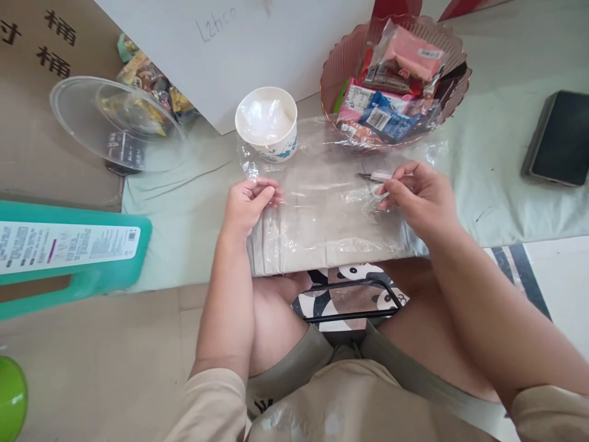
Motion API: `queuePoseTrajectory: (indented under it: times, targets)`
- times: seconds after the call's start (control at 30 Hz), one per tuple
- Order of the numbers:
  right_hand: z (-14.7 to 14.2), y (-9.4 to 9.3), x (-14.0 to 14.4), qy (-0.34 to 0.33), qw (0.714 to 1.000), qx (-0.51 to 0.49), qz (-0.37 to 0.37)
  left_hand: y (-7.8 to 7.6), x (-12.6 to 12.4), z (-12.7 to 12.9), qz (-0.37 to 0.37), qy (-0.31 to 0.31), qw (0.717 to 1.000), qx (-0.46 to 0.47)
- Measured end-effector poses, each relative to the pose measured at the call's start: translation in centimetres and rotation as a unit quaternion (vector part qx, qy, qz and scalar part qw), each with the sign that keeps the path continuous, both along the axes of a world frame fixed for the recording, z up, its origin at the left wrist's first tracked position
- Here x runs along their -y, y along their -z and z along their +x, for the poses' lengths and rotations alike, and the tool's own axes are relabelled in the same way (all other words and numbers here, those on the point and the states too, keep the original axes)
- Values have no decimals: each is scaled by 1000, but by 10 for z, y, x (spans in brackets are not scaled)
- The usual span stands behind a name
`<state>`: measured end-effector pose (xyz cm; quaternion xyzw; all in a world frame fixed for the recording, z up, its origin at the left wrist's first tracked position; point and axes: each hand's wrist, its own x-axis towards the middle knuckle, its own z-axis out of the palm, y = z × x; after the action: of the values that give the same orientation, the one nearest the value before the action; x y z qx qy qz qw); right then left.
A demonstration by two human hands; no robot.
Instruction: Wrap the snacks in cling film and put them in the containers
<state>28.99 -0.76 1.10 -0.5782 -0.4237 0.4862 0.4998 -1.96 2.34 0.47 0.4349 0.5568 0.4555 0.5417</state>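
A clear plastic sheet point(329, 215) lies crinkled over the cloth-covered table edge in front of me. My left hand point(251, 205) is closed at its left side, thumb and fingers pinching the plastic. Over its right side, my right hand point(421, 196) is closed, with a small pale-handled tool with a thin dark tip point(380, 176) at its fingertips, pointing left. Some plastic also bunches under those fingers; whether they grip it too is unclear. Beyond my left hand stands a white paper cup point(271, 147) with a blue pattern, clear film showing inside.
A pink ribbed bowl point(331, 80) of packaged snacks stands at the back right. Further right lies a dark phone-like device point(564, 141). To the left are a clear round lid point(59, 116), a teal jug point(105, 270) and a cardboard box point(27, 153). A white board point(257, 43) stands behind.
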Motion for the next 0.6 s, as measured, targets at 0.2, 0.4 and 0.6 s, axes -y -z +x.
queuePoseTrajectory:
  times: [0.2,0.4,0.6]
  targets:
    - [3,2,0,12,999,-26,13,-1,0,-1,15,-21,1000,9]
    - [8,7,-4,36,993,-92,60,-11,4,-5,8,-38,996,75]
    - [13,5,-1,31,989,-112,96,-11,8,-11,13,-5,997,81]
